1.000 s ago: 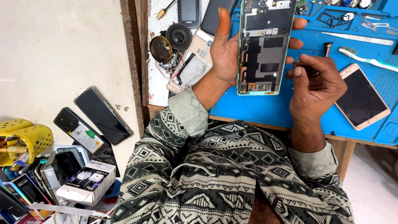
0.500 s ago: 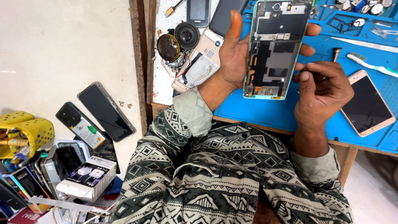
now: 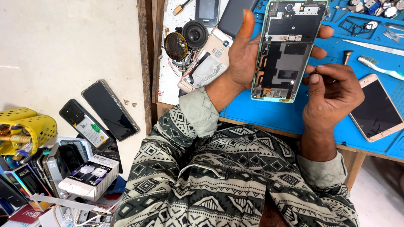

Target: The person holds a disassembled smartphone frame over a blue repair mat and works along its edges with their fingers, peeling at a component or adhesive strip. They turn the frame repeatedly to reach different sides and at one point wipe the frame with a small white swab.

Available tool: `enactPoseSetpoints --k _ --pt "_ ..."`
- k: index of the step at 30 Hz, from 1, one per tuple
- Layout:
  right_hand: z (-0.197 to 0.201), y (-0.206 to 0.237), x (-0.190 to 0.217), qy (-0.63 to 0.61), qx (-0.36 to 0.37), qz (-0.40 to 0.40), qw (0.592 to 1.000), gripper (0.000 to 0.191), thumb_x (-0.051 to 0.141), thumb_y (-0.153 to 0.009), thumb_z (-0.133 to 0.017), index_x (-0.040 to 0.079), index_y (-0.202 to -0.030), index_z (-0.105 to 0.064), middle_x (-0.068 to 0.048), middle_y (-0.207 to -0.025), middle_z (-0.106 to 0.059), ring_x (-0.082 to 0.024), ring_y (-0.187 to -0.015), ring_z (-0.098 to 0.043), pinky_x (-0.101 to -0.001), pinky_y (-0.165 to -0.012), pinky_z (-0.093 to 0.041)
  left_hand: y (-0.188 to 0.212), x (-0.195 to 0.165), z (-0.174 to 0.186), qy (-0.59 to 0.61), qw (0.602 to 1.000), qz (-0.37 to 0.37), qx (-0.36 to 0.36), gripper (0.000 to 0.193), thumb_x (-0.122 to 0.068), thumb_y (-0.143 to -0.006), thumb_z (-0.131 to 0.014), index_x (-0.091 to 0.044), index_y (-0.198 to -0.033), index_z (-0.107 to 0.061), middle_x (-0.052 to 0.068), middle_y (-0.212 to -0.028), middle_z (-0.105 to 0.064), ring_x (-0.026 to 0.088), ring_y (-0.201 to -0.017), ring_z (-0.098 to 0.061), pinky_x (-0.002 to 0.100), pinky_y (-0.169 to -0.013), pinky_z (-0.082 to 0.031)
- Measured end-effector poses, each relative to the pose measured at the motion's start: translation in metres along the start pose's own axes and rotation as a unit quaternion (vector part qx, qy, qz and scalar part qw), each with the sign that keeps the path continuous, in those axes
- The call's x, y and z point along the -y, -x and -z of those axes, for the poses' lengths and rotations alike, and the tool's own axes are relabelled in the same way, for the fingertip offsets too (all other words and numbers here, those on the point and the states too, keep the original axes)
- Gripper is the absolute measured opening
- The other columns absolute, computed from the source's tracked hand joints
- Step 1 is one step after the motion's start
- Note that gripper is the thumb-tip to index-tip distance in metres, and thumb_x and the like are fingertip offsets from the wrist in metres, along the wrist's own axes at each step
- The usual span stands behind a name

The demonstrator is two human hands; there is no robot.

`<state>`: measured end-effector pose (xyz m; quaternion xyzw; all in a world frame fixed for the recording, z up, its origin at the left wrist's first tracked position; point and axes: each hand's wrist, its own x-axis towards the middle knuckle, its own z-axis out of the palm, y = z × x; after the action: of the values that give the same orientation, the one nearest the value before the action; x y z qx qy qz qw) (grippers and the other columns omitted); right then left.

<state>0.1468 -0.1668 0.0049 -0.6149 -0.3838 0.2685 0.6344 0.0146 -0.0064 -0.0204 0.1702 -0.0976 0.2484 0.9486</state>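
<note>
My left hand holds an opened smartphone upright above the blue work mat. Its back is off, so the dark inner frame and circuit boards show. The thumb lies along the phone's left edge and the fingertips wrap round the right edge. My right hand hovers just right of the phone's lower half. Its thumb and forefinger are pinched on something thin and dark, too small to identify. Both arms wear patterned grey-green sleeves.
A white-and-gold phone lies screen-up on the mat at the right, with a toothbrush and small tools beyond it. Two round speakers and a gold phone back lie to the left. Phones, boxes and yellow sandals cover the floor.
The view has shifted a little, so the phone and both hands sit slightly further right. My left hand keeps its hold on the phone and my right hand stays pinched beside it.
</note>
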Motion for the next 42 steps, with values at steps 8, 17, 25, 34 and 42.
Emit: enactPoseSetpoints --k 8,17,25,34,42 --pt "0.006 0.003 -0.007 0.007 0.014 0.021 1.000 0.011 0.001 -0.118 -0.073 -0.006 -0.118 -0.065 -0.012 -0.110 -0.066 -0.015 -0.089 -0.071 -0.0267 -0.078 -0.062 0.000 0.002 0.001 -0.016 0.999 -0.011 -0.038 0.091 -0.079 -0.102 -0.023 -0.007 -0.156 -0.041 0.025 -0.150 -0.051 0.033 -0.132 -0.061 0.046 -0.103 -0.063" --pt "0.004 -0.001 -0.003 0.037 -0.003 0.036 0.999 0.012 0.004 -0.116 -0.073 -0.006 -0.115 -0.065 -0.013 -0.110 -0.066 -0.014 -0.089 -0.069 -0.0256 -0.080 -0.061 0.000 0.003 0.003 -0.077 0.996 -0.034 -0.041 0.083 -0.074 -0.106 -0.025 -0.009 -0.152 -0.046 0.021 -0.147 -0.058 0.029 -0.128 -0.066 0.041 -0.101 -0.064" --pt "0.015 0.006 0.006 0.195 0.018 0.059 0.979 0.011 0.001 -0.111 -0.075 -0.007 -0.112 -0.068 -0.015 -0.106 -0.061 -0.018 -0.089 -0.062 -0.0261 -0.078 -0.051 0.002 0.003 0.004 -0.089 0.994 -0.038 -0.050 0.082 -0.074 -0.107 -0.024 -0.010 -0.153 -0.046 0.021 -0.147 -0.059 0.028 -0.127 -0.067 0.040 -0.102 -0.064" --pt "0.012 0.010 0.014 0.360 0.131 0.128 0.915 0.012 -0.001 -0.098 -0.081 0.002 -0.100 -0.069 -0.010 -0.094 -0.069 -0.020 -0.077 -0.069 -0.0293 -0.067 -0.053 0.000 0.004 0.010 -0.039 0.998 -0.031 -0.035 0.085 -0.075 -0.107 -0.021 -0.008 -0.153 -0.046 0.021 -0.149 -0.056 0.029 -0.130 -0.064 0.042 -0.104 -0.063" --pt "0.013 0.011 0.012 0.410 0.168 0.132 0.887 0.012 0.002 -0.092 -0.080 0.002 -0.097 -0.069 -0.010 -0.102 -0.069 -0.027 -0.085 -0.070 -0.0350 -0.071 -0.054 -0.003 0.002 0.011 0.032 0.999 -0.026 -0.026 0.091 -0.078 -0.103 -0.020 -0.008 -0.159 -0.039 0.022 -0.150 -0.052 0.033 -0.132 -0.060 0.046 -0.106 -0.060"
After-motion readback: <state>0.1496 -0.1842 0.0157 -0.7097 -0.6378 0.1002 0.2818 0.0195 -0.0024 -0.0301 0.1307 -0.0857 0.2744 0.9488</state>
